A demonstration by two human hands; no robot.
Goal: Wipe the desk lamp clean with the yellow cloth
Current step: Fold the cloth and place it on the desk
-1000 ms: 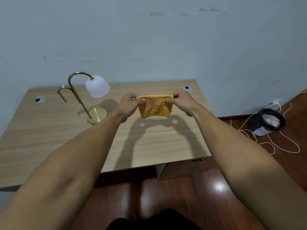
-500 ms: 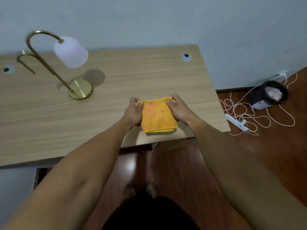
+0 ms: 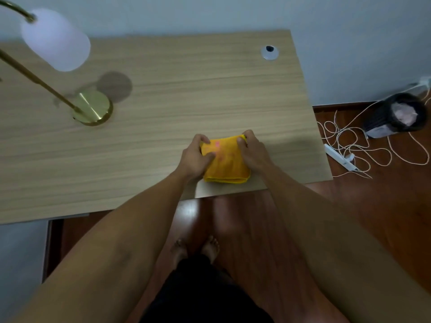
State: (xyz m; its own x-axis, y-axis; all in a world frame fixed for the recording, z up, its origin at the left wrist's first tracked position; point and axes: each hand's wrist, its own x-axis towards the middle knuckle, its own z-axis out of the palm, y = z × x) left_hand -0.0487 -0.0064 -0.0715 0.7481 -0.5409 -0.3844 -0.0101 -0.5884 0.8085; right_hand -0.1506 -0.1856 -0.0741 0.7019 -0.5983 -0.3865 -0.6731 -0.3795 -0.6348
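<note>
The yellow cloth (image 3: pixel 225 164), folded into a small square with faint pink marks, lies flat on the wooden desk (image 3: pixel 186 89) near its front edge. My left hand (image 3: pixel 196 157) grips its left side with the thumb on top. My right hand (image 3: pixel 253 152) grips its right side. The desk lamp stands far to the left: a round brass base (image 3: pixel 93 107), a slanted brass stem (image 3: pixel 35 78) and a white frosted shade (image 3: pixel 56 39) hanging at the upper left. Both hands are well apart from the lamp.
A cable grommet (image 3: pixel 269 52) sits at the desk's back right. On the red wooden floor to the right lie a white power strip (image 3: pixel 339 157), tangled white cords (image 3: pixel 354 145) and a black waste bin (image 3: pixel 396 115). A pale wall runs behind the desk.
The cloth went from being held stretched in the air to lying folded on the desk near its front edge. The view tilted downward, and the lamp now looks nearer at upper left.
</note>
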